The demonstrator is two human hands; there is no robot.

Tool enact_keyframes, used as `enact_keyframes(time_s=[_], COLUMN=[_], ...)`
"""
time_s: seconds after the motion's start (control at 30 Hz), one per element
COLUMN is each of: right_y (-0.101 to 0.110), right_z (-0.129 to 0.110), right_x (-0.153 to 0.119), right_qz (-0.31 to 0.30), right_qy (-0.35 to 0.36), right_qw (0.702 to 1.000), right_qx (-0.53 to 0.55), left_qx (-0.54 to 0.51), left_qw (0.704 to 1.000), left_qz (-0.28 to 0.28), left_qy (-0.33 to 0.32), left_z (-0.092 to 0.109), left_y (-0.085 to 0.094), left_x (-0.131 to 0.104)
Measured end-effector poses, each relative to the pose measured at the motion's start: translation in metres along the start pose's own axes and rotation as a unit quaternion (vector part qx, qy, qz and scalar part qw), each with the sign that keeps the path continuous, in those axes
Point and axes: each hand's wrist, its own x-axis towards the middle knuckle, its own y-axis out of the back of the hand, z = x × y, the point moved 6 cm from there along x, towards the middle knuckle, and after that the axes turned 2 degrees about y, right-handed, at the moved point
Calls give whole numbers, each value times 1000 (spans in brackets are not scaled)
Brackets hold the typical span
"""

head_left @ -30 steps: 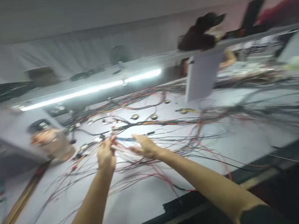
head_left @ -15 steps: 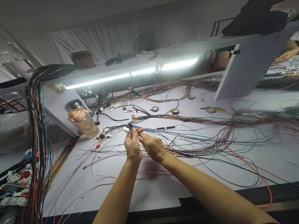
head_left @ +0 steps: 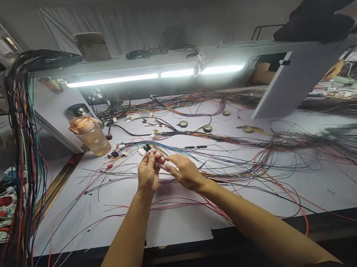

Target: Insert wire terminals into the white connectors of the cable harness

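Observation:
Near the middle of the white table, my left hand (head_left: 147, 174) is closed around thin wires, with a white connector (head_left: 141, 150) and a black connector (head_left: 147, 147) just beyond its fingertips. My right hand (head_left: 185, 171) meets it from the right, its thumb and fingers closed on reddish wires (head_left: 161, 160) between the hands. Which wire each fingertip pinches is too small to tell. A long bundle of coloured wires (head_left: 180, 150) runs behind the hands toward the right.
An orange-capped bottle (head_left: 91, 136) stands at the left. Tape rolls (head_left: 207, 128) lie behind the hands. Wires hang from the shelf (head_left: 24, 137) at far left. A white divider (head_left: 272, 87) stands at the right, with another person's hand (head_left: 334, 70) beyond it.
The view has shifted, tilting slightly. My right hand's fingers have straightened and stretched further toward my left fingertips. The red wires under the hands look more spread out.

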Motion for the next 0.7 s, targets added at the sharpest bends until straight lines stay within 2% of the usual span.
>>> enact_keyframes(time_s=[0.07, 0.13, 0.23, 0.37, 0.5, 0.7], right_y=[3, 17, 41, 57, 49, 14], right_z=[7, 30, 75, 119, 135, 138], right_x=[-10, -16, -9, 18, 48, 103], right_qz=[-11, 10, 45, 47, 29, -23], right_qy=[12, -32, -114, -155, -169, -164], right_qw=[1000, 999, 992, 986, 984, 983], right_qx=[-16, -11, -10, -34, -53, -77], left_qx=[-39, -63, -70, -69, -47, -26], left_qw=[998, 995, 994, 995, 998, 998], left_qz=[43, 74, 83, 68, 40, 34], left_qy=[13, 22, 28, 14, 24, 52], left_z=[3, 2, -5, -10, -14, -22], left_y=[13, 24, 32, 32, 32, 37], left_x=[-1, -3, -5, -4, -3, -1])
